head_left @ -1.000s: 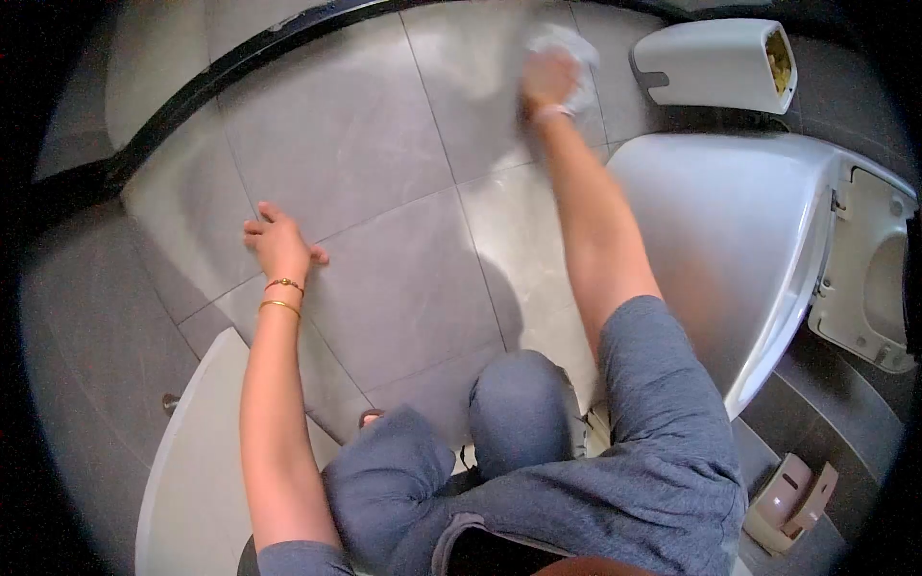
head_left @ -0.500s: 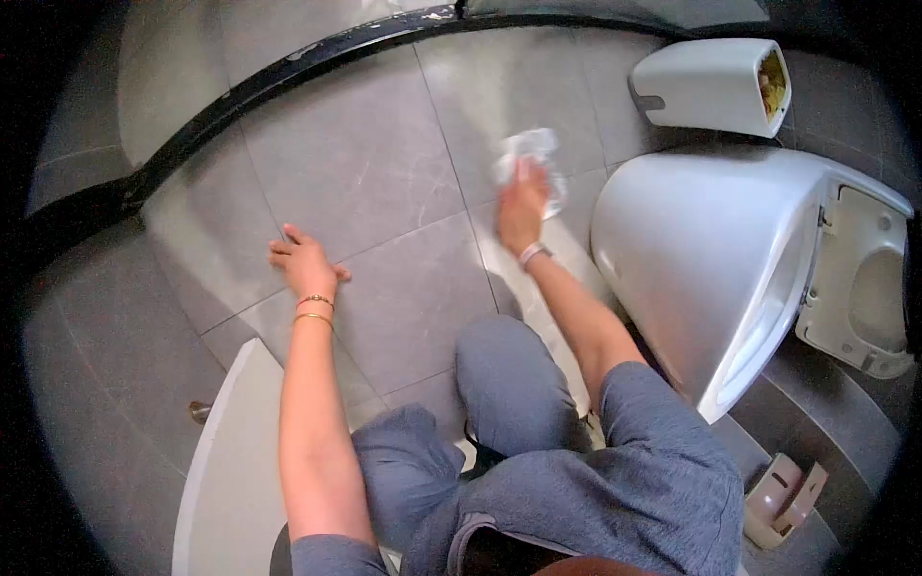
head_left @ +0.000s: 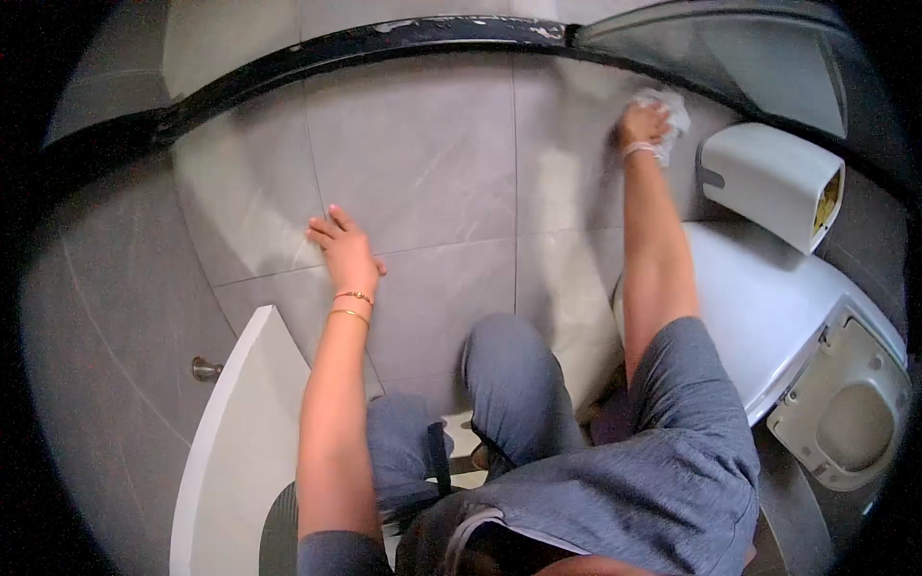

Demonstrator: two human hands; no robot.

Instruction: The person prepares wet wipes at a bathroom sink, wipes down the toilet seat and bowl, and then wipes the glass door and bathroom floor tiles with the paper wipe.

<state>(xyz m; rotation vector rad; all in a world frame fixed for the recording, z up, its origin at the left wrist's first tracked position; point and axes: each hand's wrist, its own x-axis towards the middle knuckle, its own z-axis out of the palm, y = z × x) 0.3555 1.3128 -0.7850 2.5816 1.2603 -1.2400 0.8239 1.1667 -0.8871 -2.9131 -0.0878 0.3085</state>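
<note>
My right hand (head_left: 643,125) presses a crumpled white cloth (head_left: 676,113) onto the grey tiled floor (head_left: 423,163), near the dark threshold at the back right. Its fingers lie over the cloth, which spreads out past them on the right. To the left, my left hand (head_left: 348,248) rests on the floor tiles with its fingers apart and nothing in it. Two thin bracelets circle that wrist, and a pale band is on the right one.
A white toilet (head_left: 740,278) with its seat (head_left: 850,422) raised stands on the right. Beside it is a white waste bin (head_left: 768,178) with yellowish contents. A black threshold strip (head_left: 413,34) curves along the back. The white door (head_left: 235,432) is at the lower left, near a metal doorstop (head_left: 205,369).
My right hand has moved with the cloth farther forward and to the right, toward the bin and threshold. The view has shifted. My left hand still rests on the floor.
</note>
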